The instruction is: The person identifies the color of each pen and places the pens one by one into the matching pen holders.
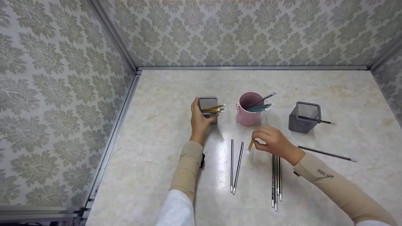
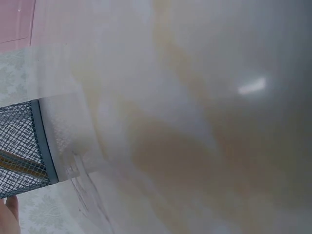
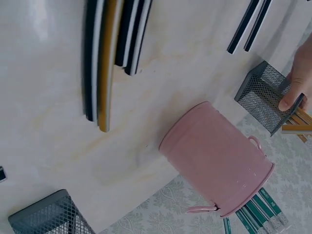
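My left hand point(image 1: 199, 124) grips a grey mesh pencil cup point(image 1: 208, 102) by its sides. Several yellow pencils point(image 1: 216, 109) lean out of that cup toward the right. Between thumb and fingers, my right hand point(image 1: 276, 142) pinches a yellow pencil point(image 1: 250, 146), its white eraser end pointing down over the table. Most of this pencil is hidden by the hand. Below the right hand lies a bundle of several pencils point(image 1: 276, 182), mostly black-striped with a yellow one among them, also seen in the right wrist view. Two black-and-white striped pencils point(image 1: 232, 166) lie left of it.
A pink bucket point(image 1: 247, 119) with several green pencils point(image 1: 259, 109) stands between the hands, farther back. At right, a second mesh cup point(image 1: 298, 122) holds a dark pencil point(image 1: 328, 122). Another dark pencil point(image 1: 326, 153) lies in front of it. Patterned walls point(image 1: 238, 34) border the table.
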Tool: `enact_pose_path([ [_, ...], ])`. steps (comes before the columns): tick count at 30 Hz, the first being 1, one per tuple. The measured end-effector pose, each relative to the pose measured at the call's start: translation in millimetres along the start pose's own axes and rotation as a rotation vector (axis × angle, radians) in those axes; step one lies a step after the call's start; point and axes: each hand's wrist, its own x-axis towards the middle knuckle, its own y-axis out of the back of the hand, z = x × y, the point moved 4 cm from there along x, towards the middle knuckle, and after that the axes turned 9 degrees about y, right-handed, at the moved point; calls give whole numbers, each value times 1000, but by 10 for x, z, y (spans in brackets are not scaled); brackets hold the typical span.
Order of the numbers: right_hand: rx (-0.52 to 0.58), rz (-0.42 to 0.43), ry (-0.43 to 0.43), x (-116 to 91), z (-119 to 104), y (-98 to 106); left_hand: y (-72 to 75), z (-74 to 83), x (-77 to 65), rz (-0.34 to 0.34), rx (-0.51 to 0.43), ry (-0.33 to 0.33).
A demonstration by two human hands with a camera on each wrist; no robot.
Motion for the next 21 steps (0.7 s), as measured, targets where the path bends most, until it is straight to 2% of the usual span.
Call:
enact_pose_path([
  [5, 92, 120, -132, 66, 47, 12, -2, -7, -1, -2, -9, -4],
  [12, 140, 273, -239, 200, 89, 26, 7, -9, -14, 0, -33, 3],
  [15, 144, 319, -270, 286, 115, 16, 5, -7, -14, 8, -18, -2],
  [21, 150, 390, -272, 449, 192, -14, 6, -1, -13, 9, -2, 0],
])
